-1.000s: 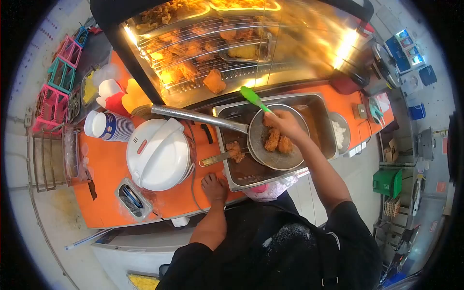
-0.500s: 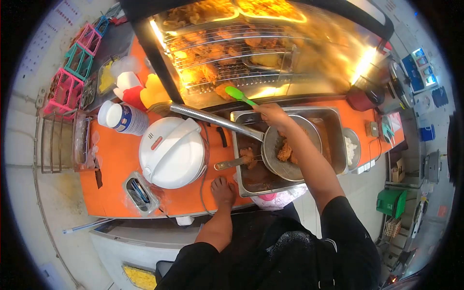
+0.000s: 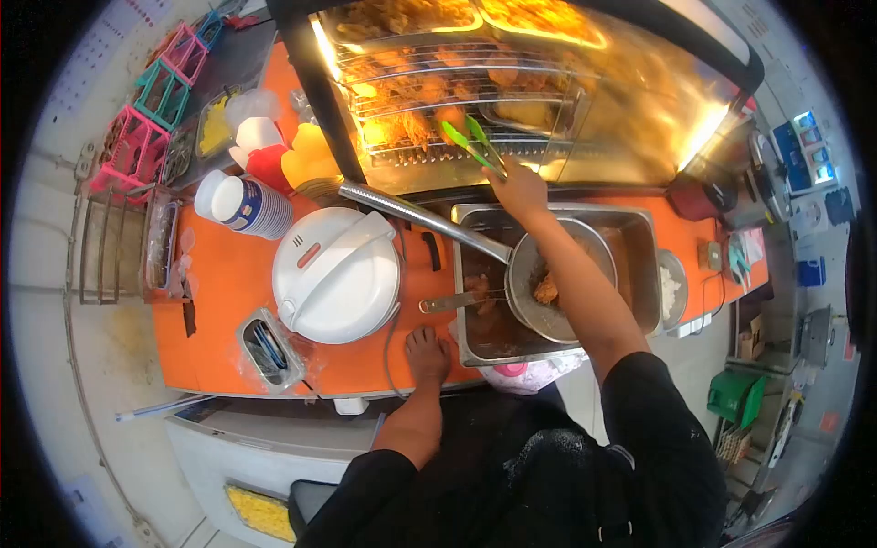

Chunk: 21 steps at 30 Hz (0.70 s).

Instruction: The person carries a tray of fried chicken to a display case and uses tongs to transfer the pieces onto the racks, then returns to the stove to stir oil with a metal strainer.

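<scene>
My right hand (image 3: 521, 192) grips green-tipped tongs (image 3: 475, 144), whose tips are spread at the front of the lit food warmer (image 3: 639, 137). Fried chicken (image 3: 411, 128) lies on the wire rack behind them, and I see nothing between the tips. Below my right forearm, a long-handled strainer (image 3: 598, 265) sits over a deep steel pan (image 3: 647, 228) with brown contents. A fried piece (image 3: 545, 290) shows inside the strainer, partly hidden by my arm. My left hand (image 3: 427, 354) rests on the orange counter (image 3: 356, 365), fingers out, holding nothing. Beside it is a smaller wooden-handled strainer (image 3: 448, 303).
A white round-lidded appliance (image 3: 333, 283) stands left of the pan, its cable near my left hand. Stacked paper cups (image 3: 251, 208) lie behind it. A small metal container (image 3: 271, 352) is at the front left; a bowl with white food (image 3: 671, 288) is right of the pan.
The tongs held a fried piece at the warmer's front edge; now their tips are spread and raised, with the piece out of them. My left hand stays on the counter.
</scene>
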Each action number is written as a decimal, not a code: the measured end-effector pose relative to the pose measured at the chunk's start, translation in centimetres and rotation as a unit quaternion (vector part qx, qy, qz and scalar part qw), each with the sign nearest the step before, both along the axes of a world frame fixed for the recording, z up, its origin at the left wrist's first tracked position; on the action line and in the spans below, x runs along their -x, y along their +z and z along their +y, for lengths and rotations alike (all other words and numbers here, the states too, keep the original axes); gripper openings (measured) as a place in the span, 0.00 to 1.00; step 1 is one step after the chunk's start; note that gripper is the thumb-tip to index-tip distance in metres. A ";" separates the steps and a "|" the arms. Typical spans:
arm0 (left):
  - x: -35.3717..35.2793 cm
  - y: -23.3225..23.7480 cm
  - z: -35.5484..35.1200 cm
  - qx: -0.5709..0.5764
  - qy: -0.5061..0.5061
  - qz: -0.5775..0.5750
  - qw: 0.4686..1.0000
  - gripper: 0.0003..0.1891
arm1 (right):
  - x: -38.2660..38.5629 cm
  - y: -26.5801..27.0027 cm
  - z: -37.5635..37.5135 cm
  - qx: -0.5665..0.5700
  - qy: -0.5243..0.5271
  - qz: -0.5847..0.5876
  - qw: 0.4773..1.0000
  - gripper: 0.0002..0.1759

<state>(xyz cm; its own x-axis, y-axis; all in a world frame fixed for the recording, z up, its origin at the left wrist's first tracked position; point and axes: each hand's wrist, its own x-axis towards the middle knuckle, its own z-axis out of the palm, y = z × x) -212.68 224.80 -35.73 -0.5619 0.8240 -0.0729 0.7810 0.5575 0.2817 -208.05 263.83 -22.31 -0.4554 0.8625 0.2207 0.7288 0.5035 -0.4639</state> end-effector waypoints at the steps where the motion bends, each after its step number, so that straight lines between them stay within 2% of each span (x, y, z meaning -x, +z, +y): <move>1: -0.1 0.0 0.2 -0.005 0.003 0.005 1.000 0.17 | -0.5 1.3 -1.0 0.021 -0.018 -0.019 0.999 0.33; 2: -0.2 0.1 0.2 -0.009 0.004 0.007 1.000 0.17 | -1.5 2.8 -2.1 0.044 -0.037 -0.042 0.997 0.32; 3: -0.1 0.1 0.2 0.000 -0.009 0.002 1.000 0.17 | -3.3 4.7 -3.8 0.051 -0.046 -0.016 0.998 0.34; 5: -0.4 0.0 0.3 0.007 0.003 0.010 1.000 0.16 | -8.4 8.0 -6.2 0.132 -0.066 -0.024 0.989 0.34; 7: -0.5 0.0 0.4 0.012 -0.009 0.008 1.000 0.16 | -14.6 9.6 -8.3 0.126 -0.084 0.002 0.988 0.32; 11: -0.4 -0.9 0.2 -0.013 -0.001 0.002 1.000 0.16 | -26.1 9.7 -10.5 0.186 -0.114 -0.102 0.971 0.27; 15: -0.5 -0.4 0.3 -0.006 -0.006 0.014 1.000 0.16 | -32.0 6.6 -10.8 0.256 -0.137 -0.186 0.939 0.26; 17: -0.6 -0.1 0.3 -0.010 -0.009 0.028 1.000 0.16 | -33.9 3.4 -10.0 0.402 -0.173 -0.131 0.890 0.26; 18: -0.7 -0.1 0.3 -0.014 -0.009 0.027 1.000 0.16 | -33.3 2.7 -9.9 0.467 -0.210 -0.034 0.859 0.25; 19: -0.7 -0.2 0.4 -0.012 -0.007 0.017 1.000 0.16 | -33.1 2.5 -9.6 0.464 -0.209 -0.034 0.860 0.25; 21: -0.5 -0.1 0.2 -0.006 -0.004 0.011 1.000 0.16 | -32.2 1.6 -9.3 0.599 -0.292 0.174 0.724 0.22</move>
<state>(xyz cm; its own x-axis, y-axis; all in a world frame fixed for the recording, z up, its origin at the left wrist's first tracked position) -212.14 225.05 -35.87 -0.5563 0.8295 -0.0505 0.7916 0.5474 0.2714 -175.85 254.52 -20.72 -0.0314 0.5525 -0.8329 0.3883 -0.7611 -0.5195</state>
